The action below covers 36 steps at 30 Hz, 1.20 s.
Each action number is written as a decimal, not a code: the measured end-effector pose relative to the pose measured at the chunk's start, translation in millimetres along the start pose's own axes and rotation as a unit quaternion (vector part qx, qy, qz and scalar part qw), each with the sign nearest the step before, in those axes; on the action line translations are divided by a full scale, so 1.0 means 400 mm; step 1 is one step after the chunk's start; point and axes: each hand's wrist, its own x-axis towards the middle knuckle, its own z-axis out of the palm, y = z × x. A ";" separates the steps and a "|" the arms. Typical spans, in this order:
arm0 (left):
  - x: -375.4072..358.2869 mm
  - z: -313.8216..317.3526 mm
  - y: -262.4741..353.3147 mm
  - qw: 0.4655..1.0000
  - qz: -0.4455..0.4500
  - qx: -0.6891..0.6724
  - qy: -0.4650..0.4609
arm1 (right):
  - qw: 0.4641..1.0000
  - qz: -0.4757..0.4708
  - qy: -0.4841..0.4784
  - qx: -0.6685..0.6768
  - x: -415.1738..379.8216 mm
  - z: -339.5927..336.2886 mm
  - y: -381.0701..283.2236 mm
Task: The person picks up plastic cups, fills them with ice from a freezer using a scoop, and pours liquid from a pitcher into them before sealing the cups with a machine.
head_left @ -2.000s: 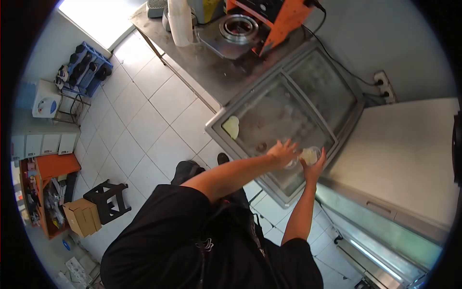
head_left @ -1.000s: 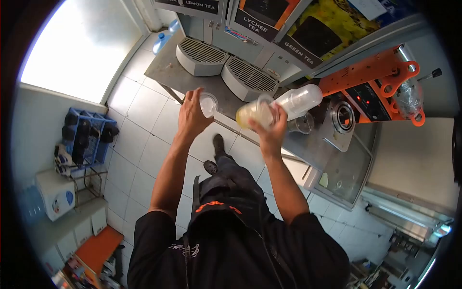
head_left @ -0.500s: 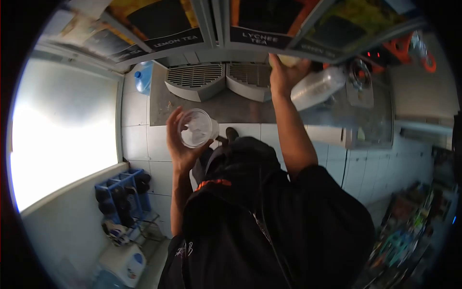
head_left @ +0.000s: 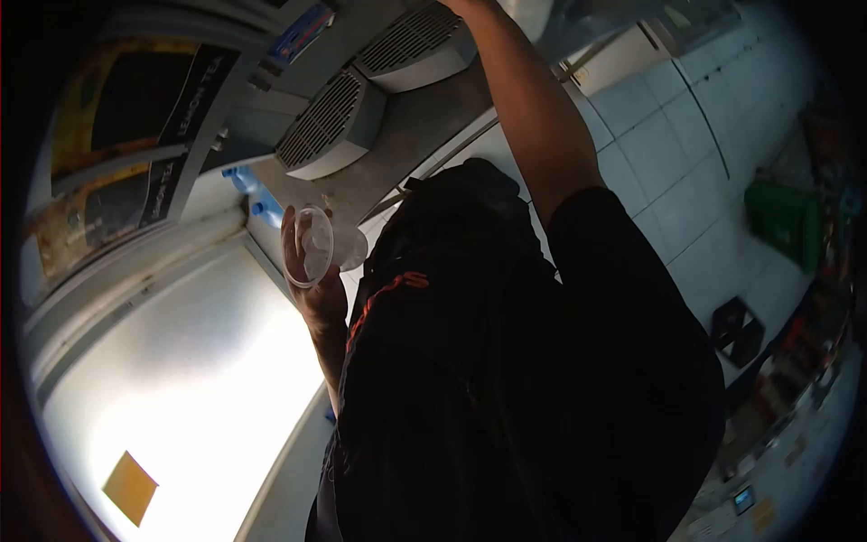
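My left hand (head_left: 302, 262) is wrapped round a clear plastic cup (head_left: 350, 246), whose round rim faces me; pale pieces that look like ice lie inside. My right arm stretches up to the top edge of the view. Only the base of my right hand (head_left: 462, 4) shows there; its fingers are cut off by the frame. Just below and left of that hand is a grey drip tray with a slotted grille (head_left: 411, 38). A second slotted tray (head_left: 327, 126) stands beside it, above the cup.
Lemon tea dispenser panels (head_left: 194, 95) are at the upper left. Blue bottles (head_left: 264, 210) stand by the counter's end (head_left: 397, 135). A bright window (head_left: 199, 379) fills the lower left. A green bin (head_left: 784, 221) stands on the right, beyond white tiles.
The whole view has turned, so trays and panels now lie slanted at the upper left. My right hand has moved almost out of view at the top. My left hand still holds the cup.
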 end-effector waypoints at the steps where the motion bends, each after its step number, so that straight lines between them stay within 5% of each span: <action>1: 0.022 -0.015 0.016 0.999 -0.007 0.001 -0.031 | 0.991 -0.027 0.047 -0.123 -0.011 -0.005 -0.045; 4: 0.024 -0.060 0.010 0.997 -0.019 -0.017 -0.072 | 0.944 -0.080 0.085 -0.310 0.011 0.000 -0.041; 12: -0.003 -0.047 0.008 0.998 -0.017 0.007 -0.052 | 0.964 0.031 0.078 -0.253 -0.018 0.013 -0.132; 20: -0.005 0.110 -0.035 0.998 -0.002 -0.053 -0.029 | 0.936 -0.089 0.073 -0.333 0.010 -0.023 -0.066; 36: -0.022 0.247 -0.055 0.998 0.009 -0.061 0.014 | 0.940 -0.001 0.088 -0.329 -0.022 0.009 -0.165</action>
